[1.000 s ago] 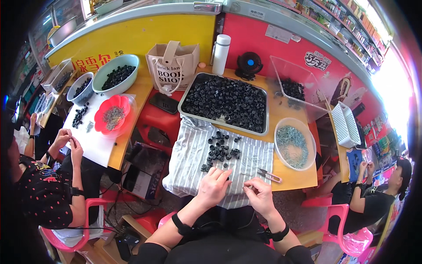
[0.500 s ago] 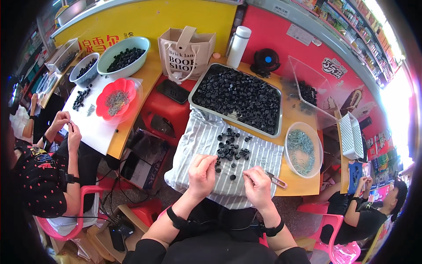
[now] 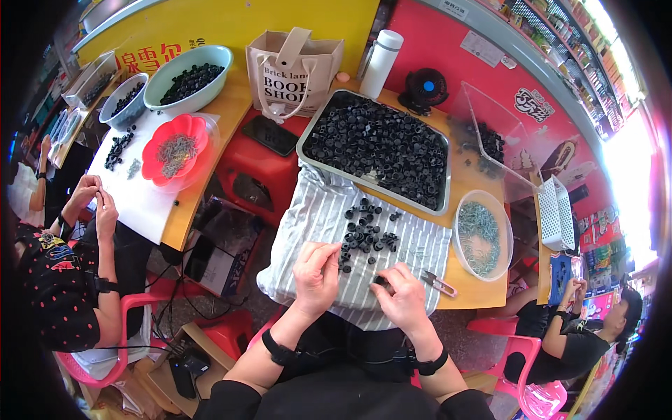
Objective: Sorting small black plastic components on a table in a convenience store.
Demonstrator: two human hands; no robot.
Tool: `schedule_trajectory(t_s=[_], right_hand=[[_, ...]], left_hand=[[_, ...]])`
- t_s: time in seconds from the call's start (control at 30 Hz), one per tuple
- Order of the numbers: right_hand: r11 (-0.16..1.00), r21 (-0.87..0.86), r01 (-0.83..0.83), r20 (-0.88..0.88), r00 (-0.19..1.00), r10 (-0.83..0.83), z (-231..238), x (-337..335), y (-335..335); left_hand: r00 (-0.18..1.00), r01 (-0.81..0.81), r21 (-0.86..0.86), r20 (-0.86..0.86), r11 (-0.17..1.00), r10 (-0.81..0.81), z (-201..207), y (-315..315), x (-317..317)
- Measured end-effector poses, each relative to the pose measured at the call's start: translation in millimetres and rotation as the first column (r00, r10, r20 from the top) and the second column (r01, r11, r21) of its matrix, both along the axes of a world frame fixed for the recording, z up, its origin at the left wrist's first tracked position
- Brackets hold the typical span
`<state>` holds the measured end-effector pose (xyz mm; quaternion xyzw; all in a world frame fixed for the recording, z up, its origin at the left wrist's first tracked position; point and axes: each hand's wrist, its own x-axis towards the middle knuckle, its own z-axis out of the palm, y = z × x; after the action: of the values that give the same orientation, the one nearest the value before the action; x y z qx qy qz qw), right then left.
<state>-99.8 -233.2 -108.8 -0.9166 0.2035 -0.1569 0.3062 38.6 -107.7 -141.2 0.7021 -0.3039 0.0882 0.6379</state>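
While the right hand point(image 3: 404, 297) is gripping a black plastic cap point(image 3: 380, 281), the left hand point(image 3: 317, 278) is pinching, contents indiscernible; beyond both, a well-filled metal tray point(image 3: 336, 169) is remaining.

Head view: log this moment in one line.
left hand: pinched; right hand: at black part; beneath: striped cloth; nearby: snips
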Motion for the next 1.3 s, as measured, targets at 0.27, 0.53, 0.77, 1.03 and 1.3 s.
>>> schedule_trajectory(t_s=[0.27,0.53,0.77,1.03,1.3], right_hand=[[0.979,-0.201,0.02,0.09,0.996,-0.001,-3.2,32.0,-3.5],[0.989,-0.142,0.046,0.129,0.991,-0.028,5.0,-3.9,-2.6],[0.878,-0.473,0.071,0.169,0.986,0.011,-23.0,-28.0,-1.6],[0.959,-0.207,0.195,0.267,0.954,-0.137,-11.2,-10.5,-31.0],[0.955,-0.27,0.124,0.133,0.987,-0.091,-18.7,5.3,-49.8]], left_hand=[[0.999,-0.014,0.025,0.03,1.0,0.014,0.4,-0.1,-0.6],[1.0,0.008,0.071,0.017,0.997,-0.009,-2.7,0.6,-2.5],[1.0,0.016,0.069,-0.012,0.997,-0.016,-0.2,-0.5,-3.1],[0.998,-0.014,0.103,0.07,0.995,0.007,-3.3,-1.0,-1.3],[0.999,-0.004,0.117,0.036,0.993,-0.001,-2.0,-1.2,-2.7]])
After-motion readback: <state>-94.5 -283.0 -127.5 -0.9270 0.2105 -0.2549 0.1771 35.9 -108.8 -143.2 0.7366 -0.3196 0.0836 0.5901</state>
